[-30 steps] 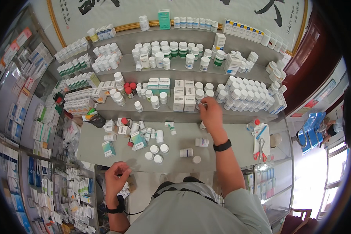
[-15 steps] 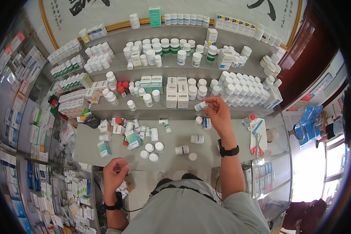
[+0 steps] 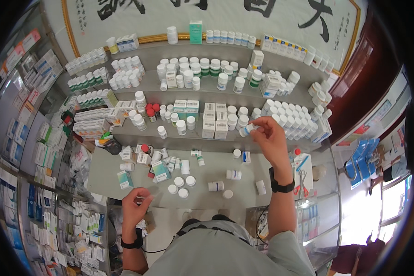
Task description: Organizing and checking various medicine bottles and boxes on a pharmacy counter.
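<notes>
My right hand (image 3: 270, 138) is raised in front of the lowest shelf step and grips a small white pill bottle (image 3: 246, 130) with a blue label, tilted between thumb and fingers. Just left of it stand stacked white boxes (image 3: 209, 129), and behind it are rows of white-capped bottles (image 3: 287, 120). My left hand (image 3: 136, 205) hovers at the counter's near edge, its fingers loosely curled and apart, with nothing visible in them. Nearest to it are a teal-and-white box (image 3: 124, 179) and a cluster of white bottles (image 3: 183, 192) seen from above.
On the counter (image 3: 202, 170), white bottles lie on their sides (image 3: 233, 175) at the centre. Scissors (image 3: 301, 184) with red handles lie on the right. Mixed boxes and bottles crowd the left, beside a dark pen holder (image 3: 111, 145). Stepped shelves (image 3: 179, 131) of medicines rise behind.
The view has shifted, so the shelves sit lower in the picture. My right hand still holds the bottle at the shelf edge. A white bottle by the right forearm is now in plain view.
</notes>
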`<action>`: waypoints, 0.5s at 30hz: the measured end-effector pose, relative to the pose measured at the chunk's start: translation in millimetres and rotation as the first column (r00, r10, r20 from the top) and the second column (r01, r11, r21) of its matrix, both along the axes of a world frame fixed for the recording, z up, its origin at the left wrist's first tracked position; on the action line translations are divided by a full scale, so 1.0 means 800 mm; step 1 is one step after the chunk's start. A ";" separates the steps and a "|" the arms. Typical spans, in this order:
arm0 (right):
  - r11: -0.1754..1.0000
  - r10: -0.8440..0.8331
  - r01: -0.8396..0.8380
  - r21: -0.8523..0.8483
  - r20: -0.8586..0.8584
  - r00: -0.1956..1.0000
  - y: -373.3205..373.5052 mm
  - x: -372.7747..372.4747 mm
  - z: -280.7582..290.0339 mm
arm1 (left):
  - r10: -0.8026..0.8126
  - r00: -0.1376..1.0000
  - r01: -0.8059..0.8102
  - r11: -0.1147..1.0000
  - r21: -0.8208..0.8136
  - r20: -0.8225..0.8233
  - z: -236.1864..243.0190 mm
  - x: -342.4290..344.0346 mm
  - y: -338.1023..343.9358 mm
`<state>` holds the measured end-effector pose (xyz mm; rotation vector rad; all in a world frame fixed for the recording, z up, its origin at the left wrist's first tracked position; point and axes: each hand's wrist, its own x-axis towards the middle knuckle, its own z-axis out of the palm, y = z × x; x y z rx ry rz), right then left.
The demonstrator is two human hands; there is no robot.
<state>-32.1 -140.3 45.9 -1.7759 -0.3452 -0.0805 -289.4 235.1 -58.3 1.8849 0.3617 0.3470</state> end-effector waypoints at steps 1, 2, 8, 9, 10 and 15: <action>1.000 0.009 -0.009 -0.014 -0.001 1.000 0.000 -0.003 0.017 | 0.014 1.000 -0.014 1.000 0.004 0.005 0.002 -0.001 0.002; 1.000 0.009 -0.008 -0.012 0.049 0.999 0.002 0.000 0.030 | 0.028 1.000 -0.028 1.000 0.008 0.011 0.003 -0.002 0.003; 0.996 0.032 -0.010 -0.087 0.254 0.967 0.015 0.025 0.118 | 0.079 0.997 -0.078 0.997 -0.022 0.022 -0.005 -0.011 0.024; 0.991 0.056 -0.015 -0.132 0.309 0.949 0.018 0.031 0.135 | 0.088 0.996 -0.087 0.996 -0.026 0.032 -0.004 -0.011 0.026; 0.986 0.032 0.026 -0.162 0.346 0.938 0.024 0.039 0.149 | 0.088 0.996 -0.087 0.995 -0.055 0.033 -0.001 -0.013 0.029; 0.955 0.021 0.143 -0.260 0.541 0.841 0.045 0.099 0.214 | 0.088 0.994 -0.078 0.987 -0.142 0.065 0.002 -0.012 0.047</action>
